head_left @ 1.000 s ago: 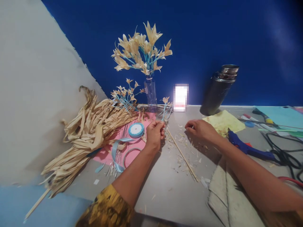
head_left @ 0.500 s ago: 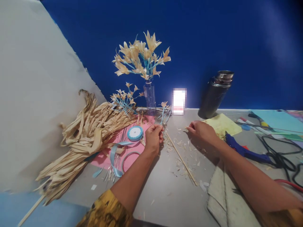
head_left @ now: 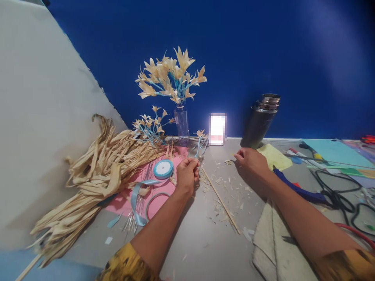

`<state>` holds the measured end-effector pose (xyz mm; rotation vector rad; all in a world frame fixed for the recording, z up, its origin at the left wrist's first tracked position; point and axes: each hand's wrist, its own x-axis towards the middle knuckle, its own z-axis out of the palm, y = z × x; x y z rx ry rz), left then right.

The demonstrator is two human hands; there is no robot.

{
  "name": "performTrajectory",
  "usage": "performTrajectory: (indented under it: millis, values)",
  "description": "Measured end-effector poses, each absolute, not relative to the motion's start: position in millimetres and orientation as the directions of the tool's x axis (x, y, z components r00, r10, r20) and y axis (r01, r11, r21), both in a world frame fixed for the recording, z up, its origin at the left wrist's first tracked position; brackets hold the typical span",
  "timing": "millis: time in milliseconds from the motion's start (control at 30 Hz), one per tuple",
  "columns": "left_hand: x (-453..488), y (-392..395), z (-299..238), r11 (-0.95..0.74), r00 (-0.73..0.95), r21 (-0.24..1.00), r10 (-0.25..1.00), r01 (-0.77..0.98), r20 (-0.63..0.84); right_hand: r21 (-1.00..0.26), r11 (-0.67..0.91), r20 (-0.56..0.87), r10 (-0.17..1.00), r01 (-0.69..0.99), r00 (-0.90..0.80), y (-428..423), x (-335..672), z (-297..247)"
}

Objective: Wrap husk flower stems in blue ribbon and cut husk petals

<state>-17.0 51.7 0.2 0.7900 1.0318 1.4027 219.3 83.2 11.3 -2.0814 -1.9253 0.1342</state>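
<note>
My left hand (head_left: 187, 176) is closed in a pinch on the blue stem of a small dried-husk flower (head_left: 200, 134), whose pale petals point up and away from me. Over the table to the right, my right hand (head_left: 249, 159) has thumb and fingers pressed together; a tiny pale bit seems to show at the fingertips, too small to name. Between the hands lies a thin wooden stick (head_left: 221, 201) among scattered pale shavings (head_left: 228, 187). Left of my left hand is a roll of light blue ribbon (head_left: 163, 169) on pink paper (head_left: 124, 203).
Dried corn husks (head_left: 93, 171) are heaped at left. Behind stand husk flowers (head_left: 172, 74) in a clear bottle (head_left: 182, 125), a bright screen (head_left: 217, 129) and a dark flask (head_left: 260, 121). At right are a blue glue gun (head_left: 295, 187), black cable (head_left: 340, 183), yellow paper (head_left: 275, 157) and a cloth (head_left: 269, 238).
The whole view has shifted slightly. A small curled scrap now shows on the table just left of my right hand. My left hand keeps its pinch on the flower stem.
</note>
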Motion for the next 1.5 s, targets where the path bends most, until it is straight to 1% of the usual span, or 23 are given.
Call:
performTrajectory:
  millis: [167, 333, 433, 533, 800, 933, 1033, 1200, 1300, 1367, 1400, 1500]
  values:
    - [-16, 51, 0, 0.068, -0.094, 0.917, 0.989, -0.393, -0.113, -0.294, 0.047, 0.187, 0.982, 0.955, 0.010, 86, 219, 4]
    - [-16, 50, 0, 0.063, -0.097, 0.922, 0.989, -0.383, -0.108, -0.259, 0.173, 0.188, 0.974, 0.950, -0.127, 84, 212, -6]
    - [-15, 50, 0, 0.058, -0.097, 0.923, 0.990, -0.380, -0.102, -0.246, 0.196, 0.182, 0.971, 0.949, -0.153, 86, 211, -8]
    - [-16, 50, 0, 0.067, -0.085, 0.922, 0.991, -0.381, -0.108, -0.260, 0.172, 0.191, 0.974, 0.950, -0.124, 86, 214, -6]
    - [-16, 51, -1, 0.070, -0.080, 0.918, 0.991, -0.391, -0.109, -0.350, 0.070, 0.230, 0.973, 0.934, 0.014, 93, 219, -2]
    - [-15, 50, 0, 0.069, -0.077, 0.914, 0.991, -0.401, -0.109, -0.349, 0.050, 0.258, 0.965, 0.936, 0.045, 96, 222, 3]
    - [-15, 50, 1, 0.057, -0.088, 0.913, 0.991, -0.404, -0.101, -0.313, 0.061, 0.225, 0.974, 0.948, 0.012, 91, 221, 7]
    - [-14, 49, 2, 0.061, -0.088, 0.916, 0.991, -0.395, -0.104, -0.258, 0.156, 0.080, 0.987, 0.954, -0.139, 78, 213, 7]
    - [-14, 50, 2, 0.059, -0.091, 0.919, 0.991, -0.390, -0.102, -0.279, 0.222, -0.044, 0.969, 0.934, -0.243, 76, 217, 10]
    - [-14, 50, 1, 0.056, -0.091, 0.920, 0.991, -0.387, -0.099, -0.306, 0.239, -0.102, 0.954, 0.921, -0.282, 76, 224, 18]
    - [-14, 51, 1, 0.055, -0.088, 0.921, 0.991, -0.387, -0.097, -0.324, 0.241, -0.103, 0.952, 0.915, -0.288, 75, 227, 25]
    - [-14, 51, 0, 0.048, -0.082, 0.920, 0.993, -0.388, -0.086, -0.418, 0.215, 0.057, 0.976, 0.883, -0.211, 72, 236, 51]
